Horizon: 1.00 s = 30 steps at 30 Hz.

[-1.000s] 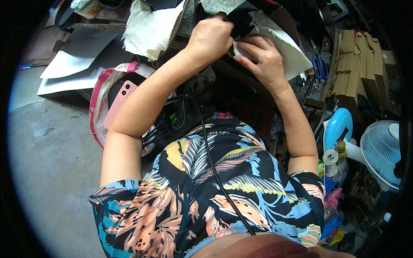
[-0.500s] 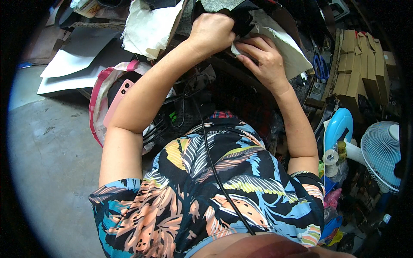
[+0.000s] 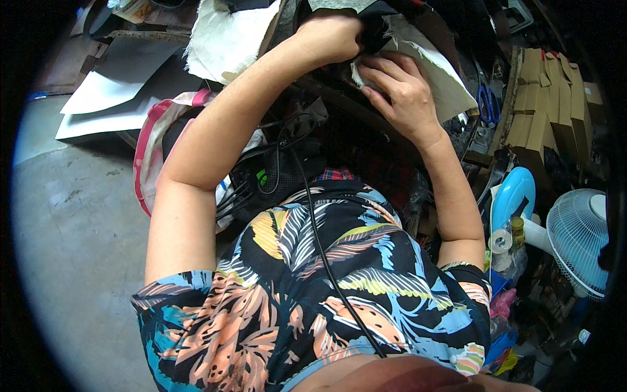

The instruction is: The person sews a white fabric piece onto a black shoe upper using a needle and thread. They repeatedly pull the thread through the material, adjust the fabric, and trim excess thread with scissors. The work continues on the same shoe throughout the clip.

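My left hand (image 3: 332,38) is closed in a fist at the top, against crumpled black material (image 3: 375,25). Whatever it grips is hidden under the fingers. Just to its right, my right hand (image 3: 403,95) has its fingers curled over the near-left edge of a frayed off-white cloth (image 3: 441,81), with the thumb below. Another off-white cloth piece (image 3: 228,40) with ragged edges lies left of my left wrist.
White sheets (image 3: 111,88) stick out at the left. A pink-trimmed bag (image 3: 142,153) sits below my left forearm, and a black cable (image 3: 313,215) runs down my front. Blue-handled scissors (image 3: 488,103), folded cardboard (image 3: 539,104) and a fan (image 3: 578,238) stand at the right.
My left hand has shifted slightly right and up, and its forearm now covers most of the pink phone. The right hand stays at the cloth's edge, nearly unmoved.
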Tool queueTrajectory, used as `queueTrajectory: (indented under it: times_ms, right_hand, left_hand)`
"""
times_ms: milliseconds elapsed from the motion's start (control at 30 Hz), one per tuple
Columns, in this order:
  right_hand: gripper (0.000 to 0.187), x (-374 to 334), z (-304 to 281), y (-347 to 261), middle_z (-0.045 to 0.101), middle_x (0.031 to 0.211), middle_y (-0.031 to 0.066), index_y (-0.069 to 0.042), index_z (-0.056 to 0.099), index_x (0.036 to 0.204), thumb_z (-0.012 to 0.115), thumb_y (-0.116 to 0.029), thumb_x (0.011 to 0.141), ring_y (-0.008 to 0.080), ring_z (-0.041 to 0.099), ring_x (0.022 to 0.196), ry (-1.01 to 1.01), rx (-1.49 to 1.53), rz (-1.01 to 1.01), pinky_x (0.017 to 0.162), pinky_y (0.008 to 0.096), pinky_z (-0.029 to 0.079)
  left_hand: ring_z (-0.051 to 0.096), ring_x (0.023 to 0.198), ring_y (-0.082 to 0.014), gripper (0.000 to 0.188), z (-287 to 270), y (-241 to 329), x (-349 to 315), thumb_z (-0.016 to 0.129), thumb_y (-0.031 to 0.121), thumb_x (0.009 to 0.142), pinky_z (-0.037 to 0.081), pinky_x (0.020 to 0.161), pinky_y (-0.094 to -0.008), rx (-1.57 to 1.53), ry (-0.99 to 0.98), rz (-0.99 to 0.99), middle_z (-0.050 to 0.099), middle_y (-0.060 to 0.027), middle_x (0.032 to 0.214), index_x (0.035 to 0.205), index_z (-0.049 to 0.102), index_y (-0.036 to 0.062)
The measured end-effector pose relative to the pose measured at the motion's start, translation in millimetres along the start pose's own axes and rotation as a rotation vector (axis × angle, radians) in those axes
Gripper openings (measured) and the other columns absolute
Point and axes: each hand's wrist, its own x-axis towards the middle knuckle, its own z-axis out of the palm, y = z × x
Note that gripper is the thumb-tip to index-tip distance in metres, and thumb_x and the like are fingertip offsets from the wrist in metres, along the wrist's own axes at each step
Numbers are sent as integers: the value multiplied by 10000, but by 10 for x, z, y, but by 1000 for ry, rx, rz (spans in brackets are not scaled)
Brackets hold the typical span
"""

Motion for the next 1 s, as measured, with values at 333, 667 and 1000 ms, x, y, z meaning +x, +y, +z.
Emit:
queueTrajectory:
  times_ms: [333, 667, 1000]
  right_hand:
    - [275, -39, 35, 66, 675, 1204, 66, -113, 707, 1119, 687, -157, 848, 269, 597, 1118, -67, 222, -110, 1028, 419, 417]
    - [270, -35, -33, 14, 666, 1139, 124, -72, 706, 1109, 696, -170, 857, 313, 599, 1079, 59, 331, 148, 962, 399, 478]
    - [412, -45, 41, -119, 616, 1183, 60, -149, 692, 1182, 758, -306, 807, 296, 537, 1105, -36, -105, 2, 941, 415, 476]
  left_hand:
    - [719, 832, -352, 279, -1, 50, 18, 651, 229, 844, 584, 743, -438, 70, -41, 38, 711, -220, 878, 1012, 730, 21]
    - [709, 884, -365, 287, -231, 48, -173, 631, 174, 832, 570, 788, -459, -12, -103, 125, 705, -235, 955, 1071, 696, 29]
    - [713, 847, -371, 272, -61, 111, -39, 646, 183, 804, 576, 775, -443, 87, -44, 9, 709, -232, 957, 1014, 740, 39]
